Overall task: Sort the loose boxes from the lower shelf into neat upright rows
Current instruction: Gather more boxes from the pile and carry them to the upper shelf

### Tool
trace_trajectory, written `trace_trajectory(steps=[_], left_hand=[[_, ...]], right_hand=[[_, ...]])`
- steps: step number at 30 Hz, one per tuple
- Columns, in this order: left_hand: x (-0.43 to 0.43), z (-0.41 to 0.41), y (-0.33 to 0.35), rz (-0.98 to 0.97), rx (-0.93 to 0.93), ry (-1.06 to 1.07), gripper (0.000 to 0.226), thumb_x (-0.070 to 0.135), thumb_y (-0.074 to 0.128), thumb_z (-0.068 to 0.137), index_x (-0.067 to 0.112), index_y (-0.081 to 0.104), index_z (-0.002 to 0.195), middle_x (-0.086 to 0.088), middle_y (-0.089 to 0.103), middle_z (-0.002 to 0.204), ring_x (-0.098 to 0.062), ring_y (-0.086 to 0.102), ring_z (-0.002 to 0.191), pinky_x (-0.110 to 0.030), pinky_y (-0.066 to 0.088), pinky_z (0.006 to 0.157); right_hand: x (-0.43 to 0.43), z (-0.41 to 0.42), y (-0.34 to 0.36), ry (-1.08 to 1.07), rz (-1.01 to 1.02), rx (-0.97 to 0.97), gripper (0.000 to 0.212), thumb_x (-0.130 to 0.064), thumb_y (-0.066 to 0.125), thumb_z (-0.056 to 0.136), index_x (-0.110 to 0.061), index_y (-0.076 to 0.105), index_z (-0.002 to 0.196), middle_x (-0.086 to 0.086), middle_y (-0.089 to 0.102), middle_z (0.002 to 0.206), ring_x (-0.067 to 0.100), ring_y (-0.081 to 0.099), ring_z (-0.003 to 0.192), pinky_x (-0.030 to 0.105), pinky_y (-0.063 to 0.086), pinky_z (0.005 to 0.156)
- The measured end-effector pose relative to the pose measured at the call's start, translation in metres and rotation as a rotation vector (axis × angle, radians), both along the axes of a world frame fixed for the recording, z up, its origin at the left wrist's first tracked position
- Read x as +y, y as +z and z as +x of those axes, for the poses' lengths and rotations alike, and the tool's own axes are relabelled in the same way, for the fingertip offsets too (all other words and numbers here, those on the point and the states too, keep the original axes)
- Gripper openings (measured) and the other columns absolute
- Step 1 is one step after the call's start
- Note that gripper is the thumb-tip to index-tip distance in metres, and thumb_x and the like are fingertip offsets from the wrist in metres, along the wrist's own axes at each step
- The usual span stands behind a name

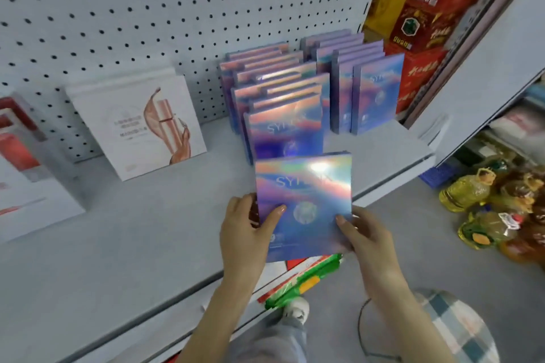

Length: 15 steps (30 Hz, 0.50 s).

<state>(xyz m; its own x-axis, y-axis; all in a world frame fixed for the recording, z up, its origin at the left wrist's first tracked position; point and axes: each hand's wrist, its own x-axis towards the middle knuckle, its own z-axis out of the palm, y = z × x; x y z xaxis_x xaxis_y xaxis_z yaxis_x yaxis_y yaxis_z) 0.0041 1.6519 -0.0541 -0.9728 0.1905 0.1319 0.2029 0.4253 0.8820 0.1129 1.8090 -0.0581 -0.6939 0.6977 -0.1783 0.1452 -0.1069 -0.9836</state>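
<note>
I hold one flat, shiny blue-and-pink box upright over the front edge of the grey shelf. My left hand grips its lower left edge, thumb on the front face. My right hand grips its lower right corner. Just behind it several matching boxes stand upright in a row running back toward the pegboard. A second upright row of the same boxes stands to the right of that one.
A white box with a pink lipstick picture leans on the pegboard at left, with red-and-white boxes further left. Red cartons fill the neighbouring shelf. Oil bottles stand on the floor at right. A green item lies below the shelf.
</note>
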Motion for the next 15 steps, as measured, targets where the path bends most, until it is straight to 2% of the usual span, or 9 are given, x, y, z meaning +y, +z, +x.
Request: trace_trajectory(steps=[3,5,8,10,12,15], left_hand=[[0.038,-0.025,0.004,0.107,0.011,0.125,0.03,0.039,0.075,0.076,0.032,0.058,0.099,0.011,0.064,0.086,-0.011,0.063,0.075,-0.038,0.054,0.071],[0.055,-0.038,0.005,0.165,0.018,0.214,0.032,0.041,0.076,0.074,0.039,0.053,0.096,0.017,0.065,0.083,-0.005,0.062,0.072,-0.038,0.054,0.071],[0.077,-0.047,0.002,0.16,0.111,0.235,0.034,0.052,0.067,0.071,0.039,0.051,0.098,0.012,0.064,0.087,-0.016,0.063,0.078,-0.04,0.053,0.072],[0.087,-0.047,-0.001,0.042,0.18,0.253,0.04,0.048,0.07,0.071,0.037,0.047,0.102,0.008,0.054,0.097,-0.023,0.062,0.083,-0.036,0.05,0.067],[0.094,-0.044,-0.003,-0.043,0.169,0.339,0.052,0.037,0.08,0.068,0.028,0.048,0.108,0.004,0.046,0.106,-0.026,0.061,0.085,-0.032,0.046,0.063],[0.097,-0.043,-0.003,-0.001,0.093,0.494,0.071,0.034,0.088,0.059,0.014,0.049,0.116,-0.003,0.044,0.112,-0.026,0.056,0.095,-0.033,0.045,0.072]], right_hand=[[0.045,-0.038,0.008,0.072,0.063,-0.001,0.019,-0.023,0.071,0.076,-0.016,0.071,0.094,0.004,0.073,0.085,0.013,0.062,0.073,0.027,0.047,0.064],[0.071,-0.062,0.012,0.129,0.113,-0.003,0.011,-0.01,0.072,0.082,-0.016,0.07,0.091,-0.007,0.071,0.076,0.006,0.059,0.066,0.02,0.044,0.06],[0.101,-0.091,0.011,0.189,0.202,-0.019,0.018,0.003,0.063,0.086,-0.013,0.07,0.093,-0.013,0.071,0.074,0.0,0.06,0.067,0.012,0.046,0.062],[0.112,-0.104,0.007,0.233,0.26,-0.047,0.019,0.002,0.064,0.086,-0.011,0.071,0.097,-0.012,0.071,0.081,-0.001,0.061,0.07,0.01,0.046,0.065],[0.119,-0.114,0.005,0.28,0.266,-0.059,0.019,0.002,0.064,0.086,-0.009,0.071,0.099,-0.011,0.07,0.082,-0.005,0.061,0.068,0.008,0.045,0.066],[0.126,-0.123,0.008,0.341,0.272,-0.048,0.018,0.004,0.066,0.083,-0.009,0.07,0.095,-0.011,0.069,0.078,-0.007,0.061,0.065,0.007,0.044,0.064]])
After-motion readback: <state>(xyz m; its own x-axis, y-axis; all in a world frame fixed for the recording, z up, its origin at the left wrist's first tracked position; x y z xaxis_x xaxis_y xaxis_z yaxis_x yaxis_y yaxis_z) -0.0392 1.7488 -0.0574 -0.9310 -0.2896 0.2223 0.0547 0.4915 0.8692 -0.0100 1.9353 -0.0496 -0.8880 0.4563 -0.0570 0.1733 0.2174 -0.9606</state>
